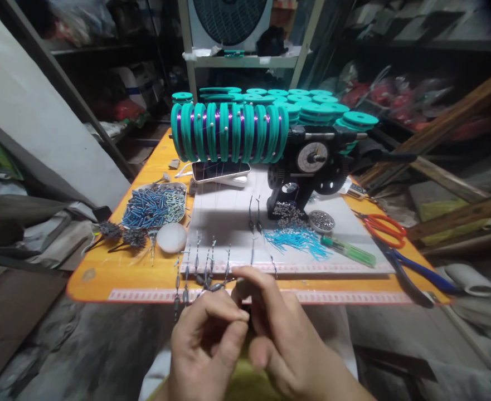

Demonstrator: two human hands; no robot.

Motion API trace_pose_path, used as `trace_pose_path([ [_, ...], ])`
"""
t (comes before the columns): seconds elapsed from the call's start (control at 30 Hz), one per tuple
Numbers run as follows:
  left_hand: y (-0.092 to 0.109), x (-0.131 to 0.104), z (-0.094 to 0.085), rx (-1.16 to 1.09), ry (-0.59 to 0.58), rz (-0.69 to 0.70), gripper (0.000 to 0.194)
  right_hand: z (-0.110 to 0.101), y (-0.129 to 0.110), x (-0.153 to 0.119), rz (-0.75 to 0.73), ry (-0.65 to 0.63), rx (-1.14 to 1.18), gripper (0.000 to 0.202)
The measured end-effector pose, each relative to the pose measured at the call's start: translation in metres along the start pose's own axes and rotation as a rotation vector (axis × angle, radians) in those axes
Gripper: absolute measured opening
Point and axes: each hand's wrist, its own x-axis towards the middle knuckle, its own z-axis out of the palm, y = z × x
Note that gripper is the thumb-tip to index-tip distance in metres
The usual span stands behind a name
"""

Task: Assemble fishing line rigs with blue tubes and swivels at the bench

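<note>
My left hand (209,345) is at the bottom centre, thumb and index finger pinched together; what they hold, if anything, is too small to see. Close beside it, my right hand (281,334) has its index finger curved and its thumb apart, its other fingers partly hidden. Dark rigs with small weights (207,273) hang over the table's front edge just beyond my hands. Two more dark pieces (255,223) lie upright in view on the white board (228,217). Teal spools with purple line (231,131) sit in a row on a black winding machine (307,161).
On the orange table (90,273) are a tray of blue tubes (149,206), a round white lid (171,238), a phone (220,170), light-blue pieces (297,239), a dish of metal parts (321,221), a green tool (349,252), orange-handled scissors (385,230) and blue-handled pliers (421,273).
</note>
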Motion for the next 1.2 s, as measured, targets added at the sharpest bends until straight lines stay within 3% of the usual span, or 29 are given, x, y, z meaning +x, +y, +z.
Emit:
trace_pose_path([
  [0.07,0.001,0.0,0.001,0.024,0.045,-0.025,0.006,0.005,-0.003,-0.002,-0.068,0.006,-0.099,0.066],
  [0.13,0.002,-0.001,0.004,-0.06,0.109,-0.092,0.007,0.014,-0.004,-0.005,-0.069,0.083,-0.025,0.053],
  [0.23,0.002,-0.002,0.009,-0.289,0.121,-0.256,0.016,0.028,-0.004,-0.006,0.083,0.248,0.411,0.033],
  [0.33,0.002,-0.005,0.015,-0.518,0.109,-0.359,0.017,0.039,-0.002,-0.002,0.214,0.351,0.907,0.027],
  [0.47,0.004,-0.01,0.02,-0.611,0.131,-0.378,0.014,0.044,-0.002,0.003,0.235,0.449,1.125,0.026],
  [0.57,0.003,-0.009,0.022,-0.642,0.158,-0.389,0.015,0.042,-0.003,0.003,0.28,0.463,1.166,0.027],
  [0.67,0.001,-0.005,0.02,-0.631,0.144,-0.37,0.013,0.031,-0.004,0.003,0.315,0.351,1.048,0.028],
  [0.77,-0.001,-0.003,0.014,-0.499,0.069,-0.279,0.014,0.016,-0.004,0.003,0.261,0.203,0.494,0.04],
  [0.83,0.0,-0.006,0.011,-0.347,0.081,-0.241,0.013,0.009,-0.003,0.003,0.101,0.168,0.033,0.06],
  [0.93,0.006,-0.011,0.01,-0.194,0.129,-0.277,0.014,0.011,0.0,0.001,-0.132,0.119,-0.269,0.072],
  [1.03,0.013,-0.013,0.011,-0.21,0.151,-0.366,0.02,0.023,0.003,-0.005,-0.151,0.177,-0.08,0.052],
  [1.2,0.012,-0.004,0.013,-0.435,0.049,-0.429,0.02,0.04,0.002,-0.008,0.153,0.361,0.723,0.035],
])
